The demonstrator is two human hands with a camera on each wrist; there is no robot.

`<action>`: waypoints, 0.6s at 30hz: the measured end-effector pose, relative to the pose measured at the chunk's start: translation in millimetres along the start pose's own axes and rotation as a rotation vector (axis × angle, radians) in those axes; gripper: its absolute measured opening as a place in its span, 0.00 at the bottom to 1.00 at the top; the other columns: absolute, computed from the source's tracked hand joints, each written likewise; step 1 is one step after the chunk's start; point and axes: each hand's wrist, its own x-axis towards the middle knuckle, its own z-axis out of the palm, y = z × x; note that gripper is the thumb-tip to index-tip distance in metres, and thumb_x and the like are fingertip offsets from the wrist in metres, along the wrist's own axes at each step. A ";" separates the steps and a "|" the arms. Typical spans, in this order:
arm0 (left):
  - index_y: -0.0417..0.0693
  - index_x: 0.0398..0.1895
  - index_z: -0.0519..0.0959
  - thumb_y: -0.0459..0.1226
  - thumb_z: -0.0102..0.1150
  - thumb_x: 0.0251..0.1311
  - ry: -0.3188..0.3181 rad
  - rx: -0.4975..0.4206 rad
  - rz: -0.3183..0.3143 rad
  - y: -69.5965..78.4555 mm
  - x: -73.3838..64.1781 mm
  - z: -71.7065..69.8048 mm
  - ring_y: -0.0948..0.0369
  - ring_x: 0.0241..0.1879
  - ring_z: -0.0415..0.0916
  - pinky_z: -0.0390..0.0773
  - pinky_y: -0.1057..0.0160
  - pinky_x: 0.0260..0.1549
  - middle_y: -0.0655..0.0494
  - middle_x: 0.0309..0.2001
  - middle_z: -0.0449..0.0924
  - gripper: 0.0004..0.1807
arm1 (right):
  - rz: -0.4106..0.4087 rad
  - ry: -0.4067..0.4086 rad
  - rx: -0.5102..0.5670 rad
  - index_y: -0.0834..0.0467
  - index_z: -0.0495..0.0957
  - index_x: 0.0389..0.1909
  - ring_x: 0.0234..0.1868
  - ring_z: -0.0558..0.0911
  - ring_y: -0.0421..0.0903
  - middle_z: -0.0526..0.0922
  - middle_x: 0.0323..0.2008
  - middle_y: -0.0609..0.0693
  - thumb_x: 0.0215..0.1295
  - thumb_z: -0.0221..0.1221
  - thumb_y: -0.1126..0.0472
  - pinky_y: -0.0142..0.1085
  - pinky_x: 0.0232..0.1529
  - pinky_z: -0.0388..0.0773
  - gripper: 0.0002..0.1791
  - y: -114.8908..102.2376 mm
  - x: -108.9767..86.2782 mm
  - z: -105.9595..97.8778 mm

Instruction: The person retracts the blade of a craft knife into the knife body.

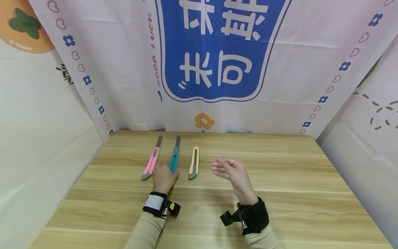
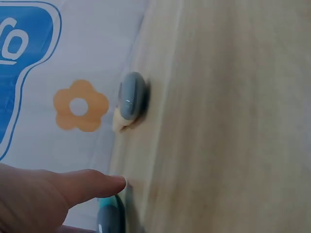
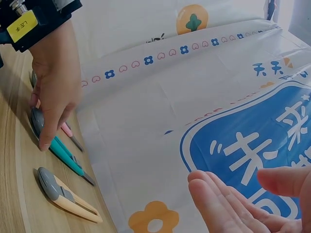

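Observation:
Three utility knives lie side by side on the wooden table: a pink one (image 1: 151, 160), a teal one (image 1: 174, 157) and a yellow one (image 1: 194, 162). Pink and teal have grey blades pointing to the back. My left hand (image 1: 164, 178) is over the grey butt end of the teal utility knife (image 3: 60, 150), thumb on its right side and the other fingers toward the pink one. In the left wrist view the thumb is straight beside the teal knife's end (image 2: 111, 216). Raised right of the yellow knife, my right hand (image 1: 234, 174) holds nothing, fingers straight.
A white cloth (image 1: 130, 69) with a blue printed panel hangs behind the table's back edge, and printed cloths stand at both sides. Each wrist wears a black strap with a small camera, such as the right wrist camera (image 1: 227, 218).

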 end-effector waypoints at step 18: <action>0.36 0.15 0.75 0.38 0.66 0.46 -0.033 -0.115 -0.032 -3.1 3.8 -0.6 0.54 0.21 0.67 0.64 0.62 0.17 0.51 0.17 0.67 0.15 | -0.002 -0.004 -0.016 0.72 0.75 0.49 0.44 0.83 0.55 0.86 0.40 0.61 0.69 0.52 0.60 0.33 0.40 0.85 0.18 1.1 1.2 0.5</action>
